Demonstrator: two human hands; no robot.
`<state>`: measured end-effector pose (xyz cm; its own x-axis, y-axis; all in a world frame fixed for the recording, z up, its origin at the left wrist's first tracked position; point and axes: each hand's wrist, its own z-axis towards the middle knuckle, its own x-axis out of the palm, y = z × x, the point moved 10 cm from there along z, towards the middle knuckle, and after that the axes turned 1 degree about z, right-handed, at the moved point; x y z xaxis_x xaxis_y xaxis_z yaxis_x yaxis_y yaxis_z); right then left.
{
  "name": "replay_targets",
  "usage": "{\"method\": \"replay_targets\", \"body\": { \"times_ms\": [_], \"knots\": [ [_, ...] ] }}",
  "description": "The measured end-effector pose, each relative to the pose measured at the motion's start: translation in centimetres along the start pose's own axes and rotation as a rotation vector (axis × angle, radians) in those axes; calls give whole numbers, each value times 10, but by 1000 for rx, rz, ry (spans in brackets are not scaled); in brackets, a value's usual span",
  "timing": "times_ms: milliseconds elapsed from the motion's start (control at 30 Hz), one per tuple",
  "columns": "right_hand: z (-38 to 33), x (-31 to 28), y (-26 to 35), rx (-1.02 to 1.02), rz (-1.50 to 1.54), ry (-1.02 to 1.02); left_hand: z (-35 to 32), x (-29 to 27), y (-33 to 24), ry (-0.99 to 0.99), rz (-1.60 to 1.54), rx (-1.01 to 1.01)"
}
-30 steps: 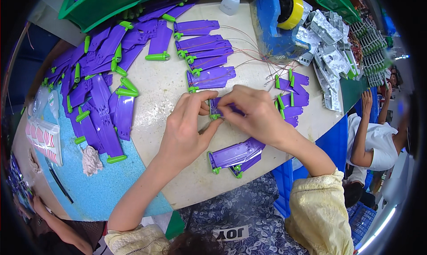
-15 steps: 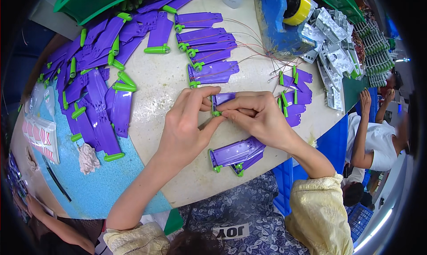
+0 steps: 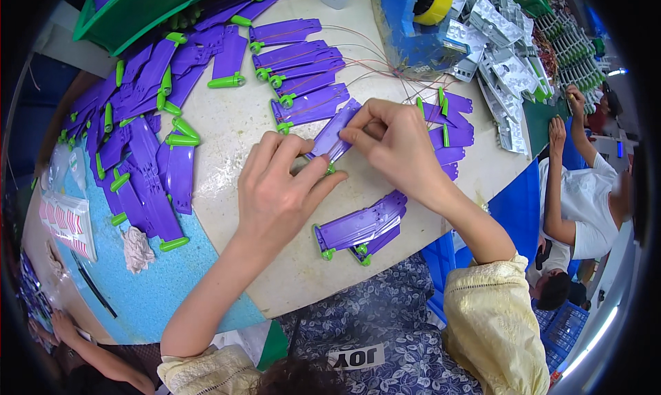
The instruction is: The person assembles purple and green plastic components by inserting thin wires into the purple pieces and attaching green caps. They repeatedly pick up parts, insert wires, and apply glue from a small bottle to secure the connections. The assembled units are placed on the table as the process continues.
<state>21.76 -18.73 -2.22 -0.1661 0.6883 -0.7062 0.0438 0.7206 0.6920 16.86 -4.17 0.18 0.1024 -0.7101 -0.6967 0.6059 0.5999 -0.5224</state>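
Note:
A purple plastic wing piece (image 3: 337, 128) with a green end lies tilted between my two hands over the table. My left hand (image 3: 279, 185) grips its lower left part with curled fingers, its thumb reaching towards the green end. On the piece's right side, my right hand (image 3: 396, 143) pinches it between thumb and fingers. What the right fingertips may hold against it is hidden. Nearer to me rest a purple wing (image 3: 361, 223) and another partly under it, both green-ended. Beyond my hands, several wired purple wings (image 3: 296, 53) form a column, with thin wires trailing right.
A big heap of purple wings (image 3: 148, 157) covers the left, partly on a blue mat (image 3: 200, 264). Further purple pieces (image 3: 451, 137) lie right. A blue tape dispenser (image 3: 399, 33) and grey plastic parts (image 3: 506, 71) stand far right. Co-workers (image 3: 582, 195) sit at both sides.
The wing piece in my hands has swung from roughly level to slanting up to the right, and more of it shows. My left fingers have come down onto it. The whole view has shifted slightly.

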Motion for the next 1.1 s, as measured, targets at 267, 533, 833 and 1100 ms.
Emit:
{"method": "replay_targets", "body": {
  "times_ms": [267,533,833,1100],
  "knots": [
    [-20,-71,38,-654,-136,-507,19,15,-2,199,-99,173],
    [41,-139,-65,166,683,-358,20,19,-1,195,-171,151],
    [15,-108,-49,181,419,-190,19,15,8,210,-180,48],
    [-23,19,-9,-76,338,235,17,13,15,124,-257,-54]
  ]
}}
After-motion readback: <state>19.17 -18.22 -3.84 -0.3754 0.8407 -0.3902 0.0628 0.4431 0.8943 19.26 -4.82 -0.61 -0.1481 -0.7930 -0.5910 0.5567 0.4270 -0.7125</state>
